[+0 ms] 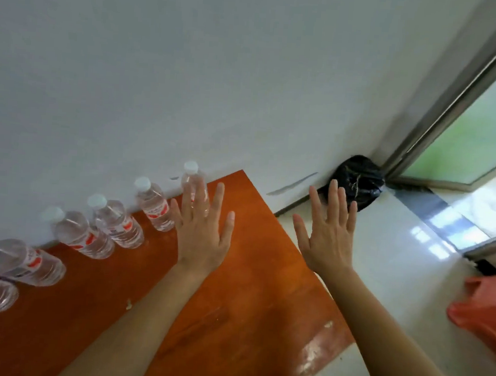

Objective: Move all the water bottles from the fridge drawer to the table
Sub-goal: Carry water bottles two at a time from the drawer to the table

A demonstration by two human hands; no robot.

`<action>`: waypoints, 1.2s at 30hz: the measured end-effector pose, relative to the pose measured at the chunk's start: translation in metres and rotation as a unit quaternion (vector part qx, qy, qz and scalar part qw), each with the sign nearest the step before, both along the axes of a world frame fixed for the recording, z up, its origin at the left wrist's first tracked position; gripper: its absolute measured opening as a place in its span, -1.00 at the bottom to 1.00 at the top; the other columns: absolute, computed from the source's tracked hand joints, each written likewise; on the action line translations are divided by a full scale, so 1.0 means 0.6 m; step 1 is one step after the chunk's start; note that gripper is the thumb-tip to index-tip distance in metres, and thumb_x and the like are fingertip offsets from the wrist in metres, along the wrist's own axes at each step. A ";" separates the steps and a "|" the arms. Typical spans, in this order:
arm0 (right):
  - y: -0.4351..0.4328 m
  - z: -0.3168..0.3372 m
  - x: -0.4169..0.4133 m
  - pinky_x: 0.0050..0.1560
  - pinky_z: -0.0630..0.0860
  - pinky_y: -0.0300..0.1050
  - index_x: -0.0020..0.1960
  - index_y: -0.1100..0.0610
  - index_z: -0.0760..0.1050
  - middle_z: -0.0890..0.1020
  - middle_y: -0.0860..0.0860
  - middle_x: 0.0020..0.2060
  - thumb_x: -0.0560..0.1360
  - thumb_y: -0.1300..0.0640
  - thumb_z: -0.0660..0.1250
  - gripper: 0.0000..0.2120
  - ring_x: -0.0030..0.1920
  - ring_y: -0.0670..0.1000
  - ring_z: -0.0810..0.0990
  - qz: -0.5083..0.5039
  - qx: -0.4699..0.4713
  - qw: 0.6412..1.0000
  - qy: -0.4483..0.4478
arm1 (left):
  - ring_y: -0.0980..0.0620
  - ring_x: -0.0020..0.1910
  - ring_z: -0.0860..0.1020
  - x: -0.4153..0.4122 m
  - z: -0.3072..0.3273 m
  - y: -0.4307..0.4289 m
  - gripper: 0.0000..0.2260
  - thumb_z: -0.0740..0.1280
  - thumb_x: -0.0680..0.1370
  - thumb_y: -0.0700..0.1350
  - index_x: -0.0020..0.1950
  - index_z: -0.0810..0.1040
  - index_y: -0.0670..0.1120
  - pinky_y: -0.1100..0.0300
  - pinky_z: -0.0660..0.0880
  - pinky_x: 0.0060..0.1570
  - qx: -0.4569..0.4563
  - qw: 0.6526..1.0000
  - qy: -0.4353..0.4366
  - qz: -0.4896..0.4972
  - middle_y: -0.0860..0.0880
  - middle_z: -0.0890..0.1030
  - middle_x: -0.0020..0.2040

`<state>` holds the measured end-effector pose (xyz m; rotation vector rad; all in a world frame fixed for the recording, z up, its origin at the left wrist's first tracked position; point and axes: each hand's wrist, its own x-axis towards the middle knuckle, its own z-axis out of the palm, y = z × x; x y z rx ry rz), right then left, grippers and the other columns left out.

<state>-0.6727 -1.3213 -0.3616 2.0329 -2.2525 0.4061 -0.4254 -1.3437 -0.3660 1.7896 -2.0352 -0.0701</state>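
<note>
Bottles (pixel 153 207) are recorded upright in a row along the wall (pixel 161 62) on the counter (pixel 248 277), leftward of the nearer left hand (pixel 202 228); it and the right hand (pixel 329 232) are held spread, empty.

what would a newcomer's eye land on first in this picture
The left hand and right hand are raised mid-view, fingers spread, holding nothing. Past the left one, a row of water bottles stands on the orange-brown table along the white wall. A black bag sits in the floor corner beyond the right hand.
</note>
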 end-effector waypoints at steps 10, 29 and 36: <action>0.460 0.135 -0.319 0.55 -0.05 0.27 0.62 0.00 0.03 -0.08 0.13 0.61 0.62 -0.26 0.01 -0.35 0.61 0.14 -0.13 -0.200 -0.118 0.973 0.012 | -0.13 0.60 -0.20 -0.360 0.162 0.278 -0.43 -0.13 0.64 0.27 0.63 -0.03 0.10 -0.33 -0.13 0.49 -0.094 0.970 -0.009 -0.222 -0.09 -0.15 0.63; 1.301 0.118 -0.719 0.54 -0.03 0.30 0.63 0.08 -0.09 -0.13 0.17 0.61 0.57 -0.22 0.12 -0.23 0.60 0.19 -0.11 -0.537 -0.150 0.830 0.017 | -0.20 0.60 -0.15 -1.009 0.190 0.932 -0.38 -0.14 0.61 0.30 0.62 0.05 0.07 -0.33 -0.01 0.48 -0.112 0.805 -0.034 -0.581 -0.13 -0.08 0.63; 1.391 0.079 -0.932 0.55 0.01 0.27 0.63 0.09 -0.11 -0.11 0.19 0.60 0.58 -0.23 0.06 -0.24 0.60 0.18 -0.06 -0.590 -0.099 0.802 0.013 | -0.16 0.59 -0.22 -1.271 0.118 1.003 -0.39 -0.08 0.61 0.29 0.61 -0.07 0.10 -0.20 -0.21 0.51 -0.087 0.786 -0.051 -0.609 -0.13 -0.13 0.63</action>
